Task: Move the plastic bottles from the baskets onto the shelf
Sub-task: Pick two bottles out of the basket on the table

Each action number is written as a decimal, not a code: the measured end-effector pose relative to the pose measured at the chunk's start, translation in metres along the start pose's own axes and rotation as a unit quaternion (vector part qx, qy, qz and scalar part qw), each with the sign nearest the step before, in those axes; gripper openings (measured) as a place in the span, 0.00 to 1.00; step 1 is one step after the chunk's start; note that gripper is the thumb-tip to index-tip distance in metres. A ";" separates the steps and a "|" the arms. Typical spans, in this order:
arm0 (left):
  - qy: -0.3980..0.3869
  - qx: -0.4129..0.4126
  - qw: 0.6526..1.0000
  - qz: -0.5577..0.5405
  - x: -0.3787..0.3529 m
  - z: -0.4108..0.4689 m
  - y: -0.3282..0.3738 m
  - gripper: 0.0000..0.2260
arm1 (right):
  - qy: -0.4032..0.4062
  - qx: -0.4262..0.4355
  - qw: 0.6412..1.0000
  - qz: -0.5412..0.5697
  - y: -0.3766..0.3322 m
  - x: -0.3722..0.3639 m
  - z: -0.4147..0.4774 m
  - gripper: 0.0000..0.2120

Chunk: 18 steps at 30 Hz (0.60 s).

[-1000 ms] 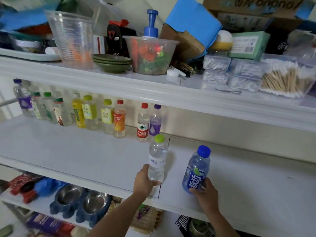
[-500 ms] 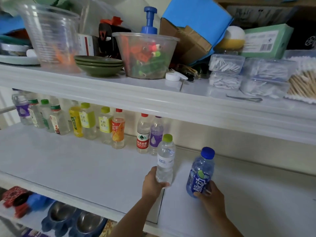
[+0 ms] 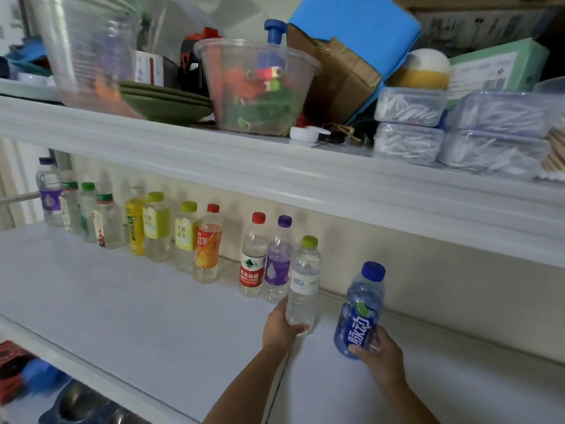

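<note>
Head view is showing two hands reaching over the white middle shelf [image 3: 153, 316], each one carrying a plastic bottle. The left hand [image 3: 282, 330] is gripping the lower part of a clear bottle with a green cap [image 3: 304, 283], fingers and thumb curling round its base; the bottle is standing upright just beside the purple-label bottle [image 3: 277, 261] at the right end of the row along the back wall, and whether its base is resting on the shelf cannot be told. The right hand [image 3: 379, 353] is wrapping its fingers round the bottom of a blue bottle with a blue cap [image 3: 360, 313], which is leaning slightly to the right and sitting to the right of the clear one, apart from it and nearer the camera than the row. The row itself is running leftward: a red-cap water bottle [image 3: 253, 258] is touching the purple-label one, then, after a gap, an orange-label bottle [image 3: 208, 246] and several yellow-green and clear ones are lining up. Above, the upper shelf [image 3: 275, 179] is holding a clear tub of coloured bits [image 3: 256, 87], stacked green plates [image 3: 166, 102] and clear lidded boxes [image 3: 408, 123].
</note>
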<state>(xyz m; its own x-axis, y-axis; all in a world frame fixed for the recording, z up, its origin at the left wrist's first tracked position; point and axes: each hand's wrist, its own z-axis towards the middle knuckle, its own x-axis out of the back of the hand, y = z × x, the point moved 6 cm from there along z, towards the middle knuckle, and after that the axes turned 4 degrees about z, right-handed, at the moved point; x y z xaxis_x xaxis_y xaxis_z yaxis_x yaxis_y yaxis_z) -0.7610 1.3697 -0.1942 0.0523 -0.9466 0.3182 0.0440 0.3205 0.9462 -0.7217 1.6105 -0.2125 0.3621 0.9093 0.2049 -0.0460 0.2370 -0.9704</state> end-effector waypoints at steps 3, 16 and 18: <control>-0.008 -0.011 1.000 0.014 -0.010 0.014 0.002 0.29 | -0.011 0.007 1.000 -0.001 0.004 -0.003 0.018 0.27; 0.008 -0.028 0.999 0.027 -0.034 0.045 0.007 0.28 | -0.024 0.000 1.000 -0.004 0.009 -0.008 0.062 0.28; 0.011 -0.024 0.999 0.029 -0.037 0.046 0.007 0.28 | -0.029 -0.003 1.000 -0.007 0.009 -0.008 0.065 0.27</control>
<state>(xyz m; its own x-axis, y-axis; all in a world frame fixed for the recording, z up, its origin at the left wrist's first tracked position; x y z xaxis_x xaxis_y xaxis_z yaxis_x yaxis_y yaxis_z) -0.8089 1.4053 -0.1962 0.0786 -0.9253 0.3710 0.0884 0.3771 0.9219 -0.7862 1.6273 -0.2148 0.3076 0.9245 0.2251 -0.0363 0.2478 -0.9681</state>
